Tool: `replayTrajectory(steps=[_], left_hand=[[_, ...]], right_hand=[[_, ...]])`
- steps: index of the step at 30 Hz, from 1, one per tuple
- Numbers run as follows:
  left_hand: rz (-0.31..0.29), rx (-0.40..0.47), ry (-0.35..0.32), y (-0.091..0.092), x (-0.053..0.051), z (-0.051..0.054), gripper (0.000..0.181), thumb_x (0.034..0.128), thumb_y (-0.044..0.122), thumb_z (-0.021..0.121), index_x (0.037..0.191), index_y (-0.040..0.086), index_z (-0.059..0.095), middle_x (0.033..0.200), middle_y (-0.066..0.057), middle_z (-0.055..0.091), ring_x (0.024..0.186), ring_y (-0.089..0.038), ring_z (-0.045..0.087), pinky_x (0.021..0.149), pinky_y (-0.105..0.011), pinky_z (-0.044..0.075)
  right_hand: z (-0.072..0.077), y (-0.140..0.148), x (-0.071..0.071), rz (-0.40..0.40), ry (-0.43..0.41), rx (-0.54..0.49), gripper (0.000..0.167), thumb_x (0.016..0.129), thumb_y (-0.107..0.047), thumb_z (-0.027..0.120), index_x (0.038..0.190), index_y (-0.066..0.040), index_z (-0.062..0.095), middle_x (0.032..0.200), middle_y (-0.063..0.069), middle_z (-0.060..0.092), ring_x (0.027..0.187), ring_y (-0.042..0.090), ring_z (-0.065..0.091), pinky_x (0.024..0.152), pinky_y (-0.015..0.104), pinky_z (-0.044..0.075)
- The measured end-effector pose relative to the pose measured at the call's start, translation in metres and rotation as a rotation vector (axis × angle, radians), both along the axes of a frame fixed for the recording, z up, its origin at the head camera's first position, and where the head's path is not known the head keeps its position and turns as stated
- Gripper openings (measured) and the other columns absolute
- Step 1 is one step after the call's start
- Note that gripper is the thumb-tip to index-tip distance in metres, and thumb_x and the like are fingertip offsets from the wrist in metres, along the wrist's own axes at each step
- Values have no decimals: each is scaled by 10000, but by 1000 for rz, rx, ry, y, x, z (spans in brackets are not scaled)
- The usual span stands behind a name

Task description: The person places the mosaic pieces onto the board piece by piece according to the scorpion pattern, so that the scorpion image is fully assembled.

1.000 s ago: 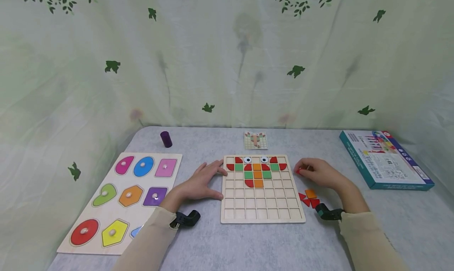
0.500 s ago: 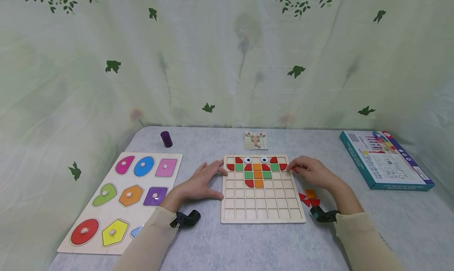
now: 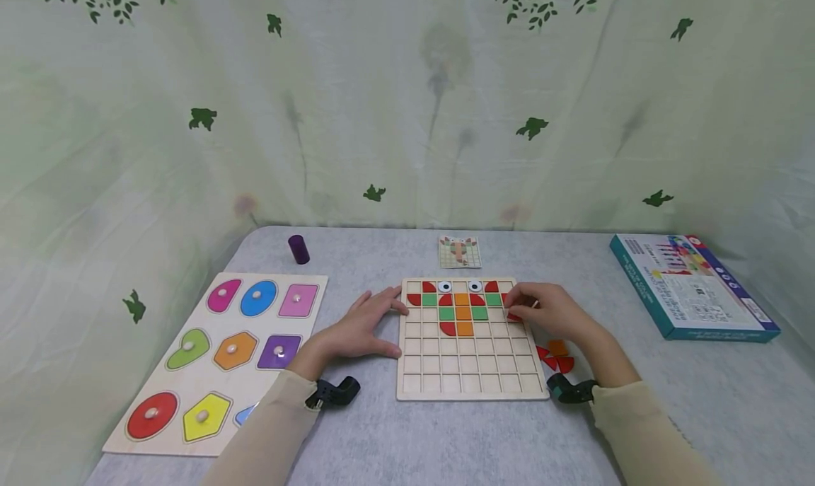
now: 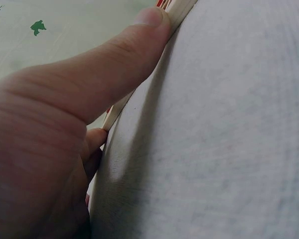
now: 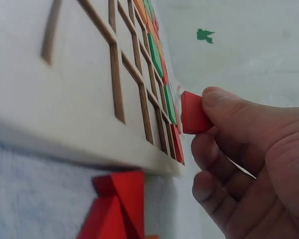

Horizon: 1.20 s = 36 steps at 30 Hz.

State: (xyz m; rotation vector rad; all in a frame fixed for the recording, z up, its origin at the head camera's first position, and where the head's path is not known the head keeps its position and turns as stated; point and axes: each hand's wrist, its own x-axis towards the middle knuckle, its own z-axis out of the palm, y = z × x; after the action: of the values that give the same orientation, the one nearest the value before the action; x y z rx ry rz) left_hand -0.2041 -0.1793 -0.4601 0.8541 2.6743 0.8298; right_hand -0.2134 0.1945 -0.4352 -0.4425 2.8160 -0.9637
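A wooden grid board (image 3: 471, 383) lies flat in the head view, with red, green and orange tiles and two eye tiles in its upper cells. My left hand (image 3: 359, 328) touches the board's left edge with thumb and fingers spread; in the left wrist view the thumb (image 4: 124, 57) presses against that edge. Over the board's right side, my right hand (image 3: 560, 315) pinches a red tile (image 5: 193, 113) between thumb and fingers. The tile appears just off the grid in the right wrist view. Beside the right edge lie several red tiles (image 3: 565, 364) and an orange square tile (image 3: 558, 348).
A small pattern card (image 3: 458, 252) lies behind the board. To the left is a knobbed shape puzzle (image 3: 238, 385), partly under the left sleeve, with a purple cylinder (image 3: 298, 250) behind it. A flat game box (image 3: 694, 288) sits at the back right.
My right hand has moved left with the red tile, from beside the board to above its right-hand cells. The left hand has stayed at the left edge.
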Motion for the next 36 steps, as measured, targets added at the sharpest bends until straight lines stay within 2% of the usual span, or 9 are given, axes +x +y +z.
replayTrajectory(steps=[7,13,18,25,36], left_hand=[[0,-7,0,0,0,-1,675,769,442,841,1325,207,541,1675,-88,215,1573,-286,132,1274,-541,-18],[-5,-3,2,0,0,0,681,768,440,842,1328,196,541,1673,-95,220,1572,-287,134,1274,-543,-16],[0,-6,-6,0,0,0,677,771,445,839,1329,203,542,1677,-86,211,1574,-282,125,1275,-535,-19],[3,-1,-6,0,-1,-1,675,768,442,840,1325,198,547,1675,-82,219,1573,-281,132,1274,-538,-17],[-2,4,-3,-1,-1,-2,677,766,452,839,1320,195,545,1675,-87,220,1572,-288,135,1274,-537,-14]], right_hand=[[-2,-9,2,2,-41,-72,52,928,-130,706,966,-164,696,930,10,690,854,173,601,805,257,547],[-2,-15,4,51,-73,-115,112,921,-85,696,1012,-151,699,949,34,671,842,189,583,764,271,533],[-4,-21,7,74,-118,-138,146,915,-89,697,1025,-185,710,954,13,668,860,184,589,773,266,536],[-7,-23,8,94,-106,-126,146,915,-87,697,1037,-164,720,941,8,688,832,166,596,754,251,533],[-10,-25,7,96,-77,-121,104,916,-165,727,1019,-179,736,932,-14,704,821,171,583,746,272,521]])
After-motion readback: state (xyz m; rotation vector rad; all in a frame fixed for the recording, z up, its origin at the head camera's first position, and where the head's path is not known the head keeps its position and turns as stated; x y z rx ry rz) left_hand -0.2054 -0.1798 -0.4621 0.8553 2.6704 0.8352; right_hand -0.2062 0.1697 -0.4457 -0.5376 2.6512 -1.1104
